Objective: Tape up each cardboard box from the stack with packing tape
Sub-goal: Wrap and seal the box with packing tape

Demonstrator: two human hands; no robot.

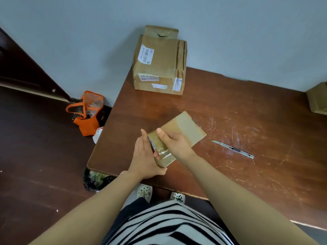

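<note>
Hands meet on the small box (pixel 187 128) near the table's (pixel 247 112) front left corner: my left hand (pixel 143 156) lies flat, fingers straight, against its left side, while my right hand (pixel 175 143) clasps it from above, fingers curled over the edge by the tape (pixel 163 152). It looks light and thin, likely to flex mid-panel, so I would hold it by its stiffer edges. It is plain brown card, flat and oblong, with a glossy strip wrapping its near end.
</note>
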